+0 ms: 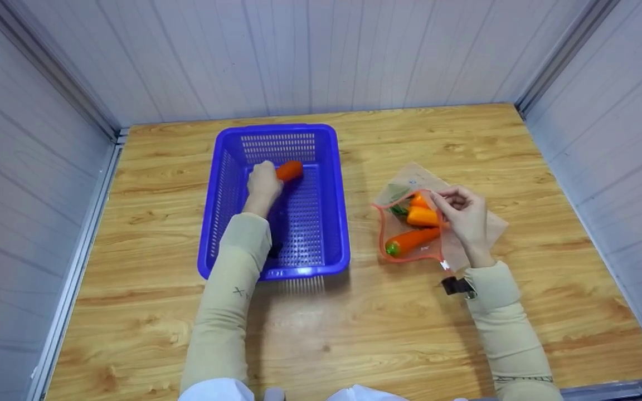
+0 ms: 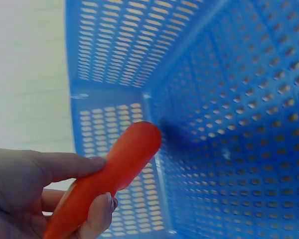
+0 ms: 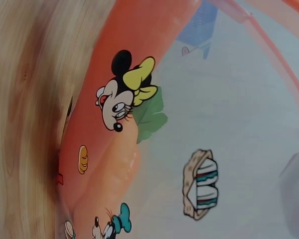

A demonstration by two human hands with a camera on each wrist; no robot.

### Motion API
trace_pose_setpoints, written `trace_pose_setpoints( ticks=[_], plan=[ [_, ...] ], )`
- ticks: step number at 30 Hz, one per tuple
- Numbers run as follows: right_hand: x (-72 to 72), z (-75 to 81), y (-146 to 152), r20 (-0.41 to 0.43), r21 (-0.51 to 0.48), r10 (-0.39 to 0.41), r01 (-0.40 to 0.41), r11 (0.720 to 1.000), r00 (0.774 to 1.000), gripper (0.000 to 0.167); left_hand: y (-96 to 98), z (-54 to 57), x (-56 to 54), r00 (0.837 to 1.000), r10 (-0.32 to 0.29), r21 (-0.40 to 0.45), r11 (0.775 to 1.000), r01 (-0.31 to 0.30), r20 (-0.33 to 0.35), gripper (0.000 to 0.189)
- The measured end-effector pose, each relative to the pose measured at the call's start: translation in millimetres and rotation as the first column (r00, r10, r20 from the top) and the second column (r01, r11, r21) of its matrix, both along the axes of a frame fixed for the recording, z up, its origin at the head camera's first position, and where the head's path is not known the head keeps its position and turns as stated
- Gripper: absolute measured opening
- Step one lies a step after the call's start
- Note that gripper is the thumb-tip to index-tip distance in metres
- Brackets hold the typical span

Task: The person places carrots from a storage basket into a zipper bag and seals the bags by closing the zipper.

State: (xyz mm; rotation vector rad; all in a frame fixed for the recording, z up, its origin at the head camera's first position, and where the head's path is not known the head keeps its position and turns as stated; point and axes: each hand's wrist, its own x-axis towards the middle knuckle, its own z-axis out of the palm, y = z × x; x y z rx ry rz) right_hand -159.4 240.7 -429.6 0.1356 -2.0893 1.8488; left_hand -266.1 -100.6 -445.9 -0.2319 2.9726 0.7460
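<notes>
Inside the blue plastic basket (image 1: 344,223), my left hand (image 1: 263,182) grips an orange-red carrot (image 1: 290,170). In the left wrist view the carrot's blunt end points up toward the basket's perforated end wall, with thumb and fingers round its body. On the right, my right hand (image 1: 465,218) pinches the orange rim of a clear bag (image 1: 382,236), whose mouth faces the basket. In the bag lie a carrot (image 1: 412,241) with a green top, shorter orange vegetables (image 1: 422,216) and some green leaves (image 1: 398,210). Cartoon prints on the bag show in the right wrist view.
Both the basket and the bag rest on a wood-grain table (image 1: 321,334), with a strip of tabletop between them. Pale panelled walls (image 1: 310,55) rise behind the table and at both sides. A black strap (image 1: 457,285) is at my right wrist.
</notes>
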Motion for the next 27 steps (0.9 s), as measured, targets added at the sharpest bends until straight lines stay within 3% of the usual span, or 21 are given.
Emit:
trace_pose_setpoints(
  ticks=[6,15,21,27],
  plan=[
    [0.5,-0.9,0,0.024,0.057,-0.028,0.027,0.998,0.999,0.017,6.3,12.4,9.4,0.996,-0.072,-0.013,0.997,0.072,-0.047,0.022],
    [-8.4,-20.9,9,0.038,0.047,-0.045,0.044,0.998,0.998,0.017,18.7,39.9,31.0,0.980,-0.169,0.016,0.985,0.172,-0.104,0.025],
    [-10.6,-22.5,8,0.004,0.039,-0.039,0.039,0.998,0.999,0.018,27.1,56.5,51.4,0.944,-0.227,0.059,0.967,0.248,-0.240,0.024],
    [-12.8,-24.1,7,-0.007,0.012,-0.029,0.029,1.000,1.000,0.016,35.8,62.8,71.4,0.902,-0.281,0.087,0.942,0.325,-0.326,0.027]
  ],
)
